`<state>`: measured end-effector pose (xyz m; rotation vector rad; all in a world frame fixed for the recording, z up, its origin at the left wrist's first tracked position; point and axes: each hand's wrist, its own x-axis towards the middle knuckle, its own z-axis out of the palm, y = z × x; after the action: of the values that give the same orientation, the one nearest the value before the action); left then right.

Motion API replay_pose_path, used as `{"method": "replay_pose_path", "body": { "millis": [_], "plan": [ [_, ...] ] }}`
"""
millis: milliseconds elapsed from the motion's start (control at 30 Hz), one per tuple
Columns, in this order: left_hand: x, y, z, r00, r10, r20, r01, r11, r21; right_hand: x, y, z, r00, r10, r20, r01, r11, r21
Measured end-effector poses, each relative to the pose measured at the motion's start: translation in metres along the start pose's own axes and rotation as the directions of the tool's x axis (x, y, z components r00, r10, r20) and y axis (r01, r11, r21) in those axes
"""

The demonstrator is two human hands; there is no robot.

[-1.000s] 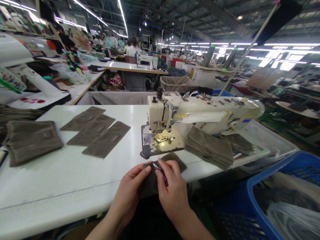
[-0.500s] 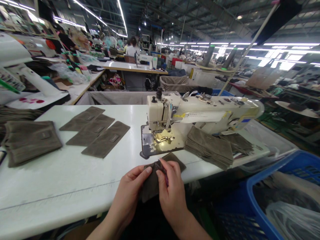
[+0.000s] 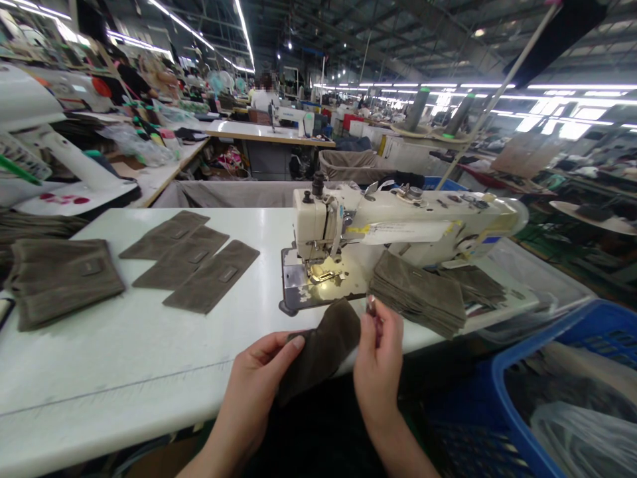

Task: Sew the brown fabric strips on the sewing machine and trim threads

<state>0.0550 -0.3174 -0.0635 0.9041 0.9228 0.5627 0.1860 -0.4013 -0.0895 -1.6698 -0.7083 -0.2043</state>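
Cloth piece (image 3: 326,345), dark olive-brown, one: held at the near edge of the table (image 3: 149,332), in front of the sewing machine (image 3: 408,212), bent upward along its length. Left hand (image 3: 261,372): thumb pressed over the fingers, pinching one end of the piece, apparently to steady it while its far end stands free. Right hand (image 3: 381,348): thumb and forefinger closed on a small tool (image 3: 371,307) with a metallic tip, type too small to tell; it sits just beside the piece's right side, whether touching cannot be told.

Panels (image 3: 213,275), three, same cloth, each with a small tab: overlapping near the far left corner of the table, fanned, probably so each lifts singly. Folded bundle (image 3: 62,282), one: at the table's left edge, likely parked there to leave room for working. Stack (image 3: 418,292), many layers: toward the right end, against the machine's base, presumably for easy reach by the right hand.

Basket (image 3: 497,382), blue plastic, one: below the table's right near corner; holds clear plastic sheeting (image 3: 572,428) and paler material behind it. Fabric-lined bin (image 3: 233,192), grey: along the table's far edge; contents not discernible.
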Motion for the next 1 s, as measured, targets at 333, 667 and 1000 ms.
{"method": "replay_pose_path", "body": {
  "millis": [333,667,1000],
  "plan": [
    [0.000,0.003,-0.003,0.990,0.038,0.137,-0.041,0.999,0.013,-0.008,-0.016,0.005,0.870,0.043,0.492,-0.101,0.991,0.091],
    [-0.002,0.009,-0.003,0.971,0.135,0.195,-0.180,0.955,0.236,0.011,-0.029,-0.004,0.719,0.227,0.656,-0.448,0.874,0.188],
    [-0.004,0.010,-0.003,0.989,0.058,0.139,-0.083,0.979,0.186,0.006,-0.035,-0.009,0.451,0.366,0.814,-0.885,0.300,0.355]
  ]
}}
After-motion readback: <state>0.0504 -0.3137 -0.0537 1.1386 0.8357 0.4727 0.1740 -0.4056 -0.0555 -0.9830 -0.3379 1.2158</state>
